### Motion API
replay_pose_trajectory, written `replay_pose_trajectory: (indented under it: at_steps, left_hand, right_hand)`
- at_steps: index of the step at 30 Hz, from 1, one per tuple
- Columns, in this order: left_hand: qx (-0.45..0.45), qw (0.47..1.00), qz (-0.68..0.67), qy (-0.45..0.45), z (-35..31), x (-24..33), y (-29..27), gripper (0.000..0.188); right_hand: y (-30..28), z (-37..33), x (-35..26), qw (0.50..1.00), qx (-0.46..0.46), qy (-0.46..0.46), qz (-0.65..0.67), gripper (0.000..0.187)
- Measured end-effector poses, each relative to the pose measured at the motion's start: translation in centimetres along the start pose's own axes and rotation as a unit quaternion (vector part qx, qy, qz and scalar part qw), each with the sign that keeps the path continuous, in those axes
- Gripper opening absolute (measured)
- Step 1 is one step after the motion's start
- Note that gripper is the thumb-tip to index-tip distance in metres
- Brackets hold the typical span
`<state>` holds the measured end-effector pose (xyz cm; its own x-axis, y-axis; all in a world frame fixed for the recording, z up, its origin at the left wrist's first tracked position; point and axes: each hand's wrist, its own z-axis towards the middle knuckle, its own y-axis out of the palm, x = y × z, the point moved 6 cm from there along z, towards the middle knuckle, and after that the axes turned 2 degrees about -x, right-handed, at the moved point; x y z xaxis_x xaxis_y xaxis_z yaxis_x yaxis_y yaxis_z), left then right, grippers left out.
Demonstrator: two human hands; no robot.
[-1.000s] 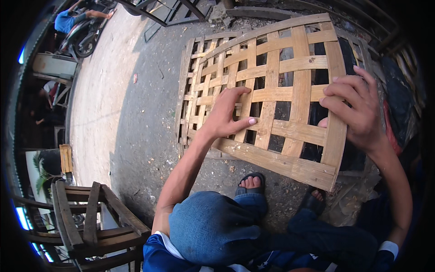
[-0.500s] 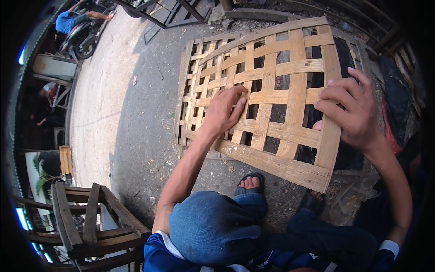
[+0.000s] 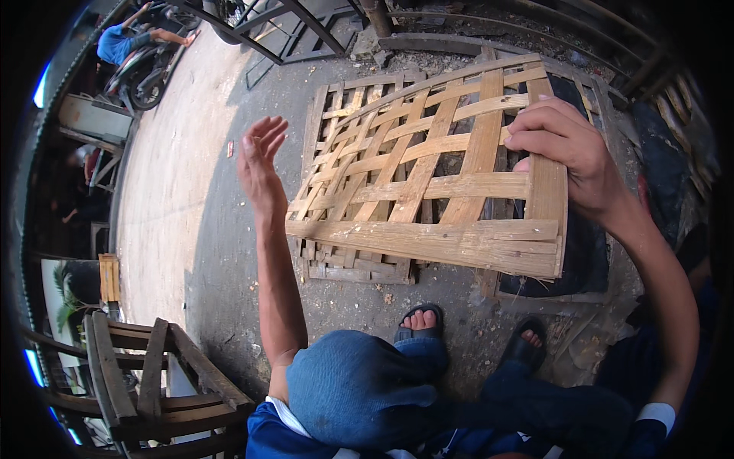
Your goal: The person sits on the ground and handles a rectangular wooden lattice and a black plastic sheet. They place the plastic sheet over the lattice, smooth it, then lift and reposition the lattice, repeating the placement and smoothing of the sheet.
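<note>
A woven bamboo lattice panel point(image 3: 478, 138) hangs tilted in front of me, its right end raised off the things below. My right hand point(image 3: 562, 149) grips the panel's right edge strip, fingers over the top and thumb passing through a gap. My left hand point(image 3: 262, 164) is lifted beside the panel's left end, fingers stretched out, holding nothing. Whether its wrist touches the panel corner I cannot tell. Beneath lies another lattice panel point(image 3: 359, 271) on the ground, mostly covered. A black sheet point(image 3: 562, 287) shows under the right end.
At lower left stands a slatted wooden frame point(image 3: 157, 375). Metal frames point(image 3: 306, 34) and a wooden post point(image 3: 376, 17) are at the far side. A motorbike point(image 3: 145, 84) with a person in blue point(image 3: 115, 46) is at far left. My sandalled feet point(image 3: 420, 321) are on the ground nearby.
My left hand has let go of the panel's middle and moved left, fingers opening. The panel has tilted and shifted left, its near edge now higher. My right hand keeps its hold.
</note>
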<state>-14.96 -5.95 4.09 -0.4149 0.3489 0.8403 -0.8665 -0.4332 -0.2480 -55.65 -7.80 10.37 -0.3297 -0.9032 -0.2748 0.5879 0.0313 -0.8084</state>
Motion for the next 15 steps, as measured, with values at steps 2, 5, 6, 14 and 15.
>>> replay_pose_trajectory:
  at_steps: [2,5,6,14,15]
  left_hand:
    - [0.170,0.983,-0.024,0.072,1.1,5.0,-3.5,0.049]
    - [0.281,0.931,0.019,0.231,0.3,11.6,-7.7,0.048]
    - [0.285,0.912,0.056,0.290,-0.3,13.5,-7.5,0.046]
    - [0.002,0.910,0.221,0.352,-1.6,12.6,6.1,0.053]
    - [-0.047,0.914,0.234,0.328,-1.8,11.4,7.5,0.053]
  right_hand:
    - [-0.6,1.3,0.5,0.999,0.030,-0.003,0.033,0.027]
    - [-1.0,3.8,0.8,0.973,0.136,0.088,0.165,0.021]
    - [-1.2,4.2,1.1,0.957,0.159,0.123,0.209,0.023]
    - [2.3,2.3,1.0,0.742,0.165,0.346,0.550,0.038]
    - [2.7,2.3,0.3,0.722,0.170,0.354,0.569,0.039]
